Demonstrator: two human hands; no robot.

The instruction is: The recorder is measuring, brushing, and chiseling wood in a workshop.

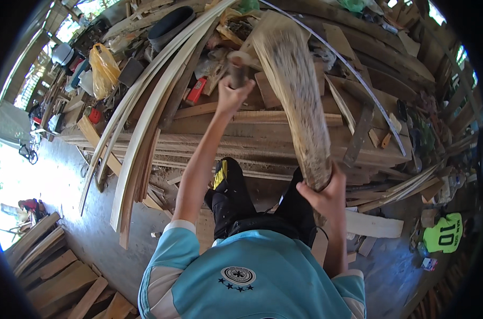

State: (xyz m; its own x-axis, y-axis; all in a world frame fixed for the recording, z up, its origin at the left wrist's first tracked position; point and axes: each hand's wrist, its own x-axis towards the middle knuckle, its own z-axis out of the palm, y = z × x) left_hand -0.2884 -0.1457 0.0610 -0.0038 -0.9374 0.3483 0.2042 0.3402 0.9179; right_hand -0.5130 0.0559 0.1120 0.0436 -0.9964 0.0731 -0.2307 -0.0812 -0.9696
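My left hand [234, 98] is closed around a short, round brown wooden handle [237, 69]. Motion blur hides what kind of tool it belongs to, if any. My right hand [326, 194] grips the narrow lower end of a long, rough wooden slab [305, 106]. The slab rises away from me, widens toward its far end and is smeared by motion. Its pale edge faces left, and its face looks dark and rough. The left fist is to the left of the slab, above a stack of planks [220, 141].
Long bent wood strips [161, 90] curve down on the left. On the cluttered stack lie a red box-shaped thing [196, 90], a yellow plastic bag [104, 72] and a dark metal bar [360, 133]. Cut boards [66, 276] cover the lower left; a bright green shirt [442, 234] is at right.
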